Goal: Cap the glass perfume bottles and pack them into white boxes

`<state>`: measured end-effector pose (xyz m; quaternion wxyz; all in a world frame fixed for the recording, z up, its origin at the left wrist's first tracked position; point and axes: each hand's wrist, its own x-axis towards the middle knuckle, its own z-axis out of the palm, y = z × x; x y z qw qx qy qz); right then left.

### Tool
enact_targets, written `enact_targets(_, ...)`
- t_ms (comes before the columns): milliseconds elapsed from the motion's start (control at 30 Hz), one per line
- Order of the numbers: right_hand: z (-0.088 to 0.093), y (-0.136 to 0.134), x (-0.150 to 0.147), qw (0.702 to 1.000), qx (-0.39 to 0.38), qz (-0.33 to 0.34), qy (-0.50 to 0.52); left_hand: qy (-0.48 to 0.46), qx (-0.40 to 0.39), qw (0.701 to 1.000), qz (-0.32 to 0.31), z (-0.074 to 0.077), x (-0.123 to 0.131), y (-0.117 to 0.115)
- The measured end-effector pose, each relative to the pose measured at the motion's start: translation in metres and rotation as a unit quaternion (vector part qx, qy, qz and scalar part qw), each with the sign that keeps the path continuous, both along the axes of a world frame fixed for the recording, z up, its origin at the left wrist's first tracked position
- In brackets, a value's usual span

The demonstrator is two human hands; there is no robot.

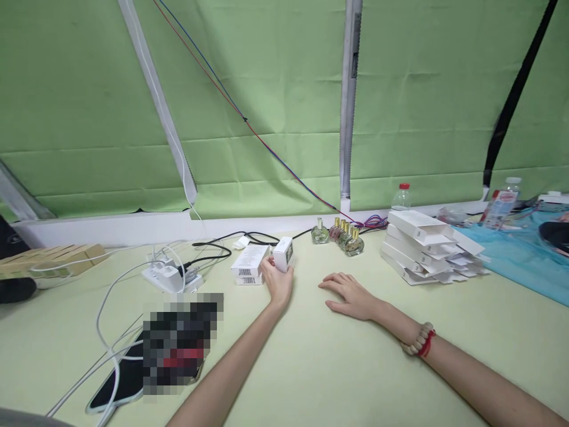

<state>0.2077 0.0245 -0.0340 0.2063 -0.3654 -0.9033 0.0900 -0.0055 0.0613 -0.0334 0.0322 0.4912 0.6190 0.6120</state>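
A small white box (281, 254) is gripped in my left hand (279, 283), just to the right of two white boxes (250, 265) with barcodes on their near ends. My right hand (354, 298) is over the tabletop with its fingers stretched and slightly spread, holding nothing. Beyond it stand several small glass perfume bottles (354, 244) with gold tops. One greenish glass bottle (319, 232) is a little apart on their left. To the right of these rises a stack of white open-ended boxes (420, 249).
At left, a power strip (171, 276) with plugs and white cables lies behind a phone (118, 379). Brown boxes (62, 260) line the far left. A red-capped bottle (401, 197) stands behind the stack, and blue sheeting (520, 258) covers the right side. Green fabric (275, 89) hangs behind the table.
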Motion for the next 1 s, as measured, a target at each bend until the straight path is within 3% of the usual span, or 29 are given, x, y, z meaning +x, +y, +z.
enact_targets(200,0.0,0.0,0.001,1.0,0.003,0.004,0.0,0.034,0.081,0.996,0.005,0.002,0.001,-0.004)
enact_targets(300,0.001,-0.001,0.001,1.0,0.004,0.005,-0.003,0.047,0.083,0.995,0.016,0.007,-0.006,-0.002)
enact_targets(400,0.002,-0.001,0.001,1.0,0.006,0.004,-0.008,0.07,0.039,0.995,0.059,0.019,-0.02,0.002)
enact_targets(600,0.001,-0.002,0.001,1.0,-0.002,0.003,-0.002,0.138,0.022,0.979,0.146,0.054,-0.048,0.005)
enact_targets(700,0.0,-0.001,0.001,1.0,-0.004,0.004,-0.001,0.188,-0.049,0.968,0.162,0.063,-0.06,0.007)
enact_targets(800,-0.001,0.0,0.001,1.0,-0.006,0.004,-0.005,0.227,-0.156,0.95,0.147,0.059,-0.071,0.011)
enact_targets(1000,-0.001,0.0,0.003,1.0,-0.007,0.004,-0.01,0.203,-0.305,0.92,0.139,0.054,-0.085,0.014)
